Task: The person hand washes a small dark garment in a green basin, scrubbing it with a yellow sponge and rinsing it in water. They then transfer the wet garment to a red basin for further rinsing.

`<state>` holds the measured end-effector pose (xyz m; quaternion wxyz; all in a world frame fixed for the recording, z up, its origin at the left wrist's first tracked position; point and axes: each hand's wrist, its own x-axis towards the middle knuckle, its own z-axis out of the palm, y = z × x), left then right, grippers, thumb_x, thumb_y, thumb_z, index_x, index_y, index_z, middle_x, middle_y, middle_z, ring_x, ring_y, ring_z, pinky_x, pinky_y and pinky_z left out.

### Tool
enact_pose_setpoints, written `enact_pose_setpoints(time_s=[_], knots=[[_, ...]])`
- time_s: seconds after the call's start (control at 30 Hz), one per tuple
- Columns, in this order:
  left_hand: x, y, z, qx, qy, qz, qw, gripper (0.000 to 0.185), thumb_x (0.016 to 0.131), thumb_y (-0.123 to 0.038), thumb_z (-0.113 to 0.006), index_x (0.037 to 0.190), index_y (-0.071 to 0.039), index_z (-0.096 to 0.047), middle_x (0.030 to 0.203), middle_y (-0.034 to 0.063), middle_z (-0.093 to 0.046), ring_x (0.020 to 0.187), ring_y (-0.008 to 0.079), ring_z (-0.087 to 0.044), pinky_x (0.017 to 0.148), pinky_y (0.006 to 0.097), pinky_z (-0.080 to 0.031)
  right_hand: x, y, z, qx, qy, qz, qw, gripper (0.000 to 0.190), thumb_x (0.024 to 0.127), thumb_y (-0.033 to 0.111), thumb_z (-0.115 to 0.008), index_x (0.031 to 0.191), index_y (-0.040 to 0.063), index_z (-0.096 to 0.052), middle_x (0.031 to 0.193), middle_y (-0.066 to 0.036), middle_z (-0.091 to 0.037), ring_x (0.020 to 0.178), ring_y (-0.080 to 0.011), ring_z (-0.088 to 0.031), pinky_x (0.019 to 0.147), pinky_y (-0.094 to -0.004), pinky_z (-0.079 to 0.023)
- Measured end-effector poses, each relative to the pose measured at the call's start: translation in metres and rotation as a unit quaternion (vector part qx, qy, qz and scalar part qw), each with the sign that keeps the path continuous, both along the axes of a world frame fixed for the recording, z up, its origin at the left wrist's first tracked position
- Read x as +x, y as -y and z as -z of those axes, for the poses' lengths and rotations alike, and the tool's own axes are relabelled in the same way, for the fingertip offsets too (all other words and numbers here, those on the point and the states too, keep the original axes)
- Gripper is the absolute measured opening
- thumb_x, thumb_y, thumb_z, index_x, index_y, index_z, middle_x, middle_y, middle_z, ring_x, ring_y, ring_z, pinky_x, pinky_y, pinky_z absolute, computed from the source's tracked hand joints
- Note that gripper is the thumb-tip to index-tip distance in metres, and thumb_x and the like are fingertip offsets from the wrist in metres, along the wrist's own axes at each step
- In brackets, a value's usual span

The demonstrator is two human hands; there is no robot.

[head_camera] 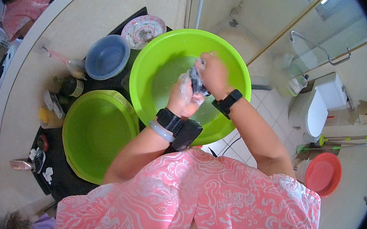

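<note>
A large lime-green plastic basin (140, 99) stands before me with cloudy water (171, 75) in its bottom. Above that water both my hands grip one wet, dark cloth (195, 78) that is bunched and twisted between them. Suds cover my left hand (182, 97), whose fingers are closed around the cloth's lower part. My right hand (213, 71), a little blurred, holds the upper end farther from me. What kind of cloth it is cannot be made out, since my fingers hide much of it.
On the dark counter to the left sit a green tub (98, 138), a blue-grey bowl (107, 57) and a patterned dish (143, 32). Bottles (71, 87) line the wall there. At right are a toilet (315, 106), a red basin (324, 174) and a glass partition (316, 38).
</note>
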<state>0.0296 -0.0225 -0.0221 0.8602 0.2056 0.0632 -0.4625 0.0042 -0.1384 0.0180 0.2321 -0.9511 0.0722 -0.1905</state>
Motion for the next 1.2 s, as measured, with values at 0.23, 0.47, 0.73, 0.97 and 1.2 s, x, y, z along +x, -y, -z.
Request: enact_pose_setpoints(time_s=[0.23,0.47,0.73,0.97,1.2], knots=[[-0.008,0.007,-0.018,0.104,-0.012,-0.081,0.991,0.022,0.095,-0.035,-0.046,0.098,-0.015,-0.055,0.088,-0.0015,-0.060,0.071,0.0115,-0.055,0.054,0.0249,-0.044,-0.002,-0.007,-0.013,0.064,0.021,-0.112,0.991,0.017,0.084,0.026,-0.059,0.086,0.009,-0.063,0.084,-0.016,-0.056,0.080,-0.0360,-0.058,0.068,-0.0440,-0.048],[-0.001,0.004,0.000,0.176,0.015,-0.078,0.981,0.023,0.098,-0.034,-0.041,0.098,-0.016,-0.055,0.086,-0.0017,-0.059,0.057,0.0063,-0.047,0.041,0.0208,-0.032,-0.002,-0.012,-0.004,0.068,0.082,-0.146,0.984,0.019,0.081,0.027,-0.060,0.074,0.010,-0.063,0.081,-0.017,-0.058,0.076,-0.0353,-0.058,0.064,-0.0450,-0.047],[0.003,-0.005,-0.011,0.090,0.012,-0.005,0.996,0.023,0.096,-0.036,-0.044,0.099,-0.017,-0.056,0.085,-0.0014,-0.060,0.057,0.0053,-0.047,0.041,0.0202,-0.034,-0.005,-0.012,-0.003,0.066,0.136,-0.032,0.988,0.017,0.079,0.024,-0.061,0.073,0.008,-0.063,0.078,-0.015,-0.059,0.077,-0.0339,-0.057,0.067,-0.0450,-0.047],[0.003,-0.001,-0.019,0.055,-0.012,0.028,0.998,0.023,0.098,-0.031,-0.040,0.097,-0.014,-0.056,0.084,-0.0007,-0.061,0.058,0.0137,-0.055,0.044,0.0263,-0.043,-0.005,-0.008,-0.001,0.055,0.063,-0.021,0.996,0.016,0.079,0.023,-0.060,0.078,0.006,-0.061,0.087,-0.018,-0.060,0.076,-0.0353,-0.058,0.068,-0.0440,-0.048],[0.004,-0.006,-0.010,0.098,0.159,-0.003,0.982,0.036,0.096,-0.039,-0.044,0.117,-0.012,-0.055,0.115,0.0104,-0.060,0.105,0.0263,-0.059,0.088,0.0446,-0.049,-0.017,-0.020,-0.007,0.039,0.149,-0.149,0.977,0.014,0.078,0.020,-0.061,0.077,0.006,-0.062,0.080,-0.018,-0.058,0.078,-0.0356,-0.058,0.068,-0.0429,-0.048]])
